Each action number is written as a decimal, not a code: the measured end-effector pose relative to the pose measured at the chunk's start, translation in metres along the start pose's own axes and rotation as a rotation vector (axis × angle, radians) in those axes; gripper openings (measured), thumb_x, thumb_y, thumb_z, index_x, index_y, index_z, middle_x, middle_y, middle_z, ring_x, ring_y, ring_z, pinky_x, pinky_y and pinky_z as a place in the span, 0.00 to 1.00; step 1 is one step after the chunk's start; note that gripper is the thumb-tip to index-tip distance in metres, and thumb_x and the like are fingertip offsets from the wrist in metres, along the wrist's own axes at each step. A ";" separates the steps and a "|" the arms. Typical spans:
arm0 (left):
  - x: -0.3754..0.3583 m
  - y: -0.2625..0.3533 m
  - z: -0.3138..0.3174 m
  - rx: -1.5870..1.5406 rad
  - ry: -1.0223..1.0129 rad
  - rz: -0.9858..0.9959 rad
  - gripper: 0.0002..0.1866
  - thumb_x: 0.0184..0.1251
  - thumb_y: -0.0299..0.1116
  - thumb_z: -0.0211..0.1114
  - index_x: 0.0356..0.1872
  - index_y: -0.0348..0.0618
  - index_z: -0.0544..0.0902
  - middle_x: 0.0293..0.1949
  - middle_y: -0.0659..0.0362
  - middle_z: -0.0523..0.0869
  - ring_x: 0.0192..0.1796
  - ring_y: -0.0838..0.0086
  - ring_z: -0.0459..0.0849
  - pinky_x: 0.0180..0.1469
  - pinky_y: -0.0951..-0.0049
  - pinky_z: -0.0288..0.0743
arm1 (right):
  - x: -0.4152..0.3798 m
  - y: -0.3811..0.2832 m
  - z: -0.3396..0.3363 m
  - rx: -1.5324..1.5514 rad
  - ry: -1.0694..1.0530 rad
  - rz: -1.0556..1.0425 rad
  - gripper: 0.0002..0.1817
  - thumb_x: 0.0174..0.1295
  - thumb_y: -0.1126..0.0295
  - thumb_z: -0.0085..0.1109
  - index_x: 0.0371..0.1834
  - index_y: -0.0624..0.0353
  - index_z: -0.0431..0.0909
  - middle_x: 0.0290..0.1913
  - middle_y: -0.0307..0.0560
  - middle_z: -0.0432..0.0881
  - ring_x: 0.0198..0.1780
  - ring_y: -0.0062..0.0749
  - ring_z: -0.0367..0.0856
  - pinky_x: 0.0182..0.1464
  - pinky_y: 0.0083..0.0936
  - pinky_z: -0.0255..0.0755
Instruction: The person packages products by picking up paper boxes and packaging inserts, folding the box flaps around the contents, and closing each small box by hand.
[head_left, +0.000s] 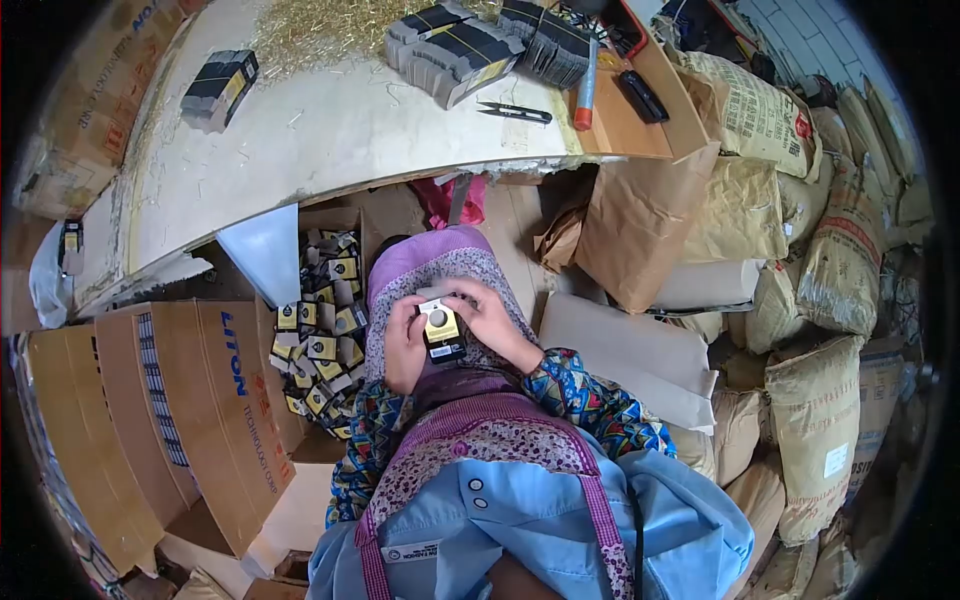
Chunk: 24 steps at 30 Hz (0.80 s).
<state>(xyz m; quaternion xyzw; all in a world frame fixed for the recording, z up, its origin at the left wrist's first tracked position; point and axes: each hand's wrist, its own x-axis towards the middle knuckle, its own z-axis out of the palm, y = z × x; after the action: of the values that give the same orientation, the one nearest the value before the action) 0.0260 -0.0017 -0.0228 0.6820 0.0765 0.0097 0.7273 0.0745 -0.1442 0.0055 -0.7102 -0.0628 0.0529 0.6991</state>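
Note:
My left hand (405, 348) and my right hand (490, 322) are together over my lap, closed on one small black-and-yellow card package (445, 350). A round grey piece shows on the front of the package, with a white barcode label below it. My left fingers grip its left edge, while the right fingers press at its upper right. Something pale and blurred lies at its top edge, and I cannot make out what it is. To the left of my lap, a carton (290, 438) holds many similar packages (322, 347).
On the worktable (330, 135) lie bundles of black cards (455, 60), a smaller bundle (218, 90), a heap of gold-coloured wire pieces (320, 35), thread snips (515, 112) and a blue-and-orange tube (586, 88). Filled sacks (815, 430) crowd the right; open cartons (200, 400) stand left.

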 end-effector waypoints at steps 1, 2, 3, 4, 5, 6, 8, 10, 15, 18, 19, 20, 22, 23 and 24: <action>0.000 0.008 0.000 0.030 0.025 -0.010 0.10 0.63 0.18 0.50 0.45 0.32 0.72 0.38 0.52 0.80 0.42 0.72 0.80 0.47 0.75 0.72 | 0.001 0.008 -0.005 -0.035 -0.105 0.011 0.10 0.60 0.75 0.55 0.45 0.63 0.79 0.37 0.44 0.80 0.41 0.27 0.76 0.46 0.22 0.68; 0.001 0.008 0.001 0.030 0.027 -0.007 0.10 0.63 0.18 0.50 0.45 0.32 0.72 0.38 0.52 0.80 0.42 0.72 0.80 0.47 0.75 0.72 | 0.001 0.016 -0.008 -0.071 -0.210 0.022 0.10 0.59 0.75 0.57 0.44 0.63 0.80 0.38 0.43 0.80 0.41 0.25 0.76 0.45 0.21 0.68; 0.001 0.008 0.001 0.034 0.024 -0.013 0.10 0.63 0.18 0.51 0.45 0.33 0.72 0.38 0.52 0.81 0.42 0.72 0.80 0.47 0.75 0.72 | 0.001 0.014 -0.005 -0.004 -0.130 0.114 0.07 0.57 0.75 0.60 0.37 0.64 0.82 0.35 0.40 0.81 0.36 0.21 0.76 0.40 0.18 0.69; -0.001 0.007 0.001 0.039 0.021 -0.022 0.10 0.63 0.18 0.51 0.45 0.33 0.72 0.38 0.52 0.81 0.42 0.73 0.81 0.47 0.75 0.73 | 0.001 0.016 -0.003 -0.003 -0.134 0.116 0.07 0.57 0.75 0.60 0.37 0.64 0.82 0.35 0.40 0.81 0.36 0.21 0.76 0.40 0.18 0.69; -0.002 0.006 0.002 0.039 0.027 -0.026 0.10 0.63 0.18 0.51 0.45 0.33 0.72 0.38 0.52 0.81 0.42 0.73 0.81 0.47 0.75 0.73 | 0.003 0.017 -0.002 0.098 -0.064 0.239 0.07 0.56 0.76 0.61 0.37 0.65 0.82 0.33 0.39 0.81 0.34 0.19 0.76 0.38 0.17 0.69; -0.002 0.004 0.003 0.059 0.003 0.007 0.10 0.63 0.19 0.52 0.45 0.34 0.73 0.37 0.52 0.82 0.41 0.73 0.81 0.46 0.75 0.73 | 0.005 0.015 0.000 0.198 0.004 0.363 0.07 0.55 0.76 0.62 0.36 0.65 0.82 0.31 0.38 0.81 0.31 0.18 0.76 0.35 0.15 0.68; -0.005 0.001 0.002 0.101 -0.021 0.059 0.09 0.63 0.19 0.53 0.44 0.35 0.73 0.36 0.52 0.82 0.41 0.73 0.81 0.44 0.75 0.73 | 0.005 0.010 -0.004 0.260 -0.008 0.424 0.06 0.53 0.77 0.65 0.34 0.65 0.82 0.30 0.38 0.82 0.32 0.16 0.76 0.37 0.15 0.68; -0.005 0.001 0.003 0.052 0.021 0.056 0.09 0.63 0.18 0.52 0.44 0.34 0.73 0.38 0.52 0.82 0.42 0.74 0.81 0.46 0.76 0.73 | 0.006 0.008 -0.010 0.175 -0.102 0.400 0.07 0.53 0.76 0.64 0.35 0.66 0.82 0.31 0.39 0.82 0.32 0.17 0.76 0.38 0.15 0.68; -0.007 0.009 -0.001 -0.080 0.041 0.013 0.13 0.62 0.16 0.51 0.48 0.34 0.71 0.39 0.54 0.80 0.43 0.75 0.80 0.47 0.78 0.72 | 0.003 -0.001 -0.023 -0.129 -0.304 0.235 0.09 0.57 0.73 0.63 0.39 0.66 0.82 0.36 0.42 0.84 0.39 0.19 0.79 0.45 0.17 0.71; -0.009 0.009 -0.005 -0.086 0.069 -0.003 0.13 0.61 0.16 0.51 0.46 0.34 0.72 0.39 0.55 0.80 0.42 0.75 0.80 0.47 0.78 0.72 | 0.002 0.010 -0.021 -0.112 -0.396 0.229 0.09 0.58 0.72 0.62 0.40 0.65 0.82 0.37 0.44 0.85 0.40 0.20 0.79 0.46 0.18 0.71; -0.011 0.004 -0.010 -0.064 0.042 -0.004 0.12 0.61 0.16 0.51 0.45 0.35 0.73 0.39 0.56 0.80 0.42 0.75 0.80 0.47 0.78 0.72 | 0.001 0.012 -0.017 -0.136 -0.373 0.231 0.09 0.58 0.72 0.61 0.39 0.65 0.82 0.36 0.43 0.85 0.39 0.20 0.79 0.46 0.18 0.71; -0.013 0.001 -0.016 -0.042 0.011 -0.005 0.11 0.61 0.15 0.51 0.43 0.35 0.74 0.39 0.56 0.80 0.42 0.75 0.81 0.46 0.78 0.72 | -0.001 0.013 -0.012 -0.161 -0.347 0.233 0.08 0.59 0.72 0.61 0.38 0.65 0.83 0.36 0.43 0.85 0.39 0.20 0.79 0.46 0.18 0.71; -0.013 0.007 -0.038 0.168 0.197 0.039 0.11 0.62 0.16 0.50 0.42 0.36 0.75 0.38 0.54 0.82 0.41 0.74 0.81 0.46 0.77 0.73 | -0.001 0.004 -0.001 -0.203 -0.363 0.196 0.10 0.61 0.71 0.58 0.41 0.66 0.81 0.38 0.44 0.84 0.40 0.22 0.80 0.46 0.19 0.72; -0.017 0.003 -0.055 0.227 0.312 -0.042 0.11 0.62 0.16 0.49 0.44 0.37 0.75 0.39 0.52 0.82 0.42 0.72 0.81 0.45 0.75 0.74 | -0.002 0.006 0.002 -0.110 -0.325 0.240 0.11 0.62 0.71 0.57 0.44 0.66 0.79 0.40 0.44 0.84 0.40 0.22 0.80 0.46 0.19 0.72; -0.017 -0.010 -0.075 0.271 0.430 0.056 0.13 0.63 0.16 0.49 0.47 0.38 0.74 0.41 0.51 0.82 0.44 0.69 0.82 0.46 0.73 0.75 | -0.002 0.009 0.004 -0.017 -0.284 0.282 0.13 0.63 0.71 0.56 0.47 0.67 0.78 0.41 0.45 0.83 0.39 0.23 0.80 0.46 0.19 0.72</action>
<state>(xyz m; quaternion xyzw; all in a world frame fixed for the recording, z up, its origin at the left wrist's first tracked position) -0.0015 0.0700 -0.0351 0.7573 0.2112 0.1643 0.5958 0.0723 -0.1402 -0.0033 -0.7033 -0.0612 0.2491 0.6629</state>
